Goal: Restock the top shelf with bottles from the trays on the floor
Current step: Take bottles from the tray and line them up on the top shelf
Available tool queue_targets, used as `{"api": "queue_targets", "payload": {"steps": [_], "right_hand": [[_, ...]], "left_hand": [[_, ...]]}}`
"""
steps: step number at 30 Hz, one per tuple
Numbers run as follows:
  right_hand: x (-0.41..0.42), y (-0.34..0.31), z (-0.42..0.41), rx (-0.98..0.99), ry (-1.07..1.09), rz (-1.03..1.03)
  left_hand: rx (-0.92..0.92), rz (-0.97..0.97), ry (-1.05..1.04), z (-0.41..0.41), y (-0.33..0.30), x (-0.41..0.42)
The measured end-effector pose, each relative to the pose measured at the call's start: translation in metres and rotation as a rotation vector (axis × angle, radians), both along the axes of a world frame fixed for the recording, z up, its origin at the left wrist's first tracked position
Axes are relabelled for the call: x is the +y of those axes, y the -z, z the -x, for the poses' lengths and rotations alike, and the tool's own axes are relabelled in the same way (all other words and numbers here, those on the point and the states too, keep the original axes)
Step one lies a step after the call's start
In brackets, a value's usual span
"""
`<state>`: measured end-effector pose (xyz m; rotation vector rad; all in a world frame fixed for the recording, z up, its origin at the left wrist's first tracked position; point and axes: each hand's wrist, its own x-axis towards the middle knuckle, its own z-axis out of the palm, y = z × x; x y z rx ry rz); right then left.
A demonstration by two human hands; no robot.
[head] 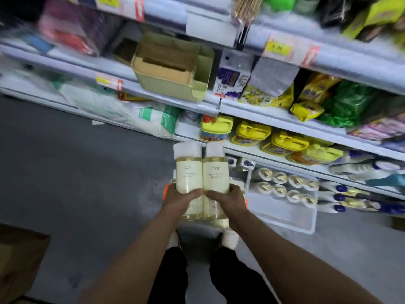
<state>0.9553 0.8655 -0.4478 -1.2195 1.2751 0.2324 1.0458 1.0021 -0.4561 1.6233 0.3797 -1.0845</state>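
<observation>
Left grip (180,196) curled round the left bottle (189,172), right grip (228,197) curled round the right bottle (215,172). We hold both upright, sides touching, above the floor (76,172) in front of the shelving. Bottles: pale yellow, white caps, cream labels. Behind them a clear plastic tray (285,213) on the floor holds gold-capped bottles (282,185). Yellow jugs (252,132) on the low shelf beyond, green ribbed bin (175,82) higher up. Frame blurred.

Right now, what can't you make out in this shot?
- Head view: label print on the two bottles is blurred.
- Left hand and right hand cover the bottles' lower halves.
- The tray under them is mostly hidden.
- Price tags are smeared.
- The top shelf is not visible.
</observation>
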Motion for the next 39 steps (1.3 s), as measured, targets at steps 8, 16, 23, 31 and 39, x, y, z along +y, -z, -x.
{"api": "queue_targets", "payload": {"steps": [8, 16, 23, 31, 39], "right_hand": [[-0.019, -0.144, -0.024, -0.310, -0.070, 0.083], [-0.039, -0.264, -0.032, -0.528, -0.097, 0.142], [-0.061, -0.332, -0.035, -0.672, -0.145, 0.192], [-0.081, -0.418, -0.037, -0.806, -0.176, 0.255], [-0.109, -0.494, -0.034, -0.930, -0.183, 0.262]], "left_hand": [[-0.193, 0.182, -0.035, -0.017, -0.138, -0.012], [-0.463, 0.267, -0.032, -0.024, -0.265, -0.023], [-0.566, 0.349, -0.126, -0.016, -0.337, -0.034], [-0.724, 0.440, -0.156, -0.019, -0.414, -0.049], [-0.821, 0.502, -0.124, -0.021, -0.487, -0.072]]}}
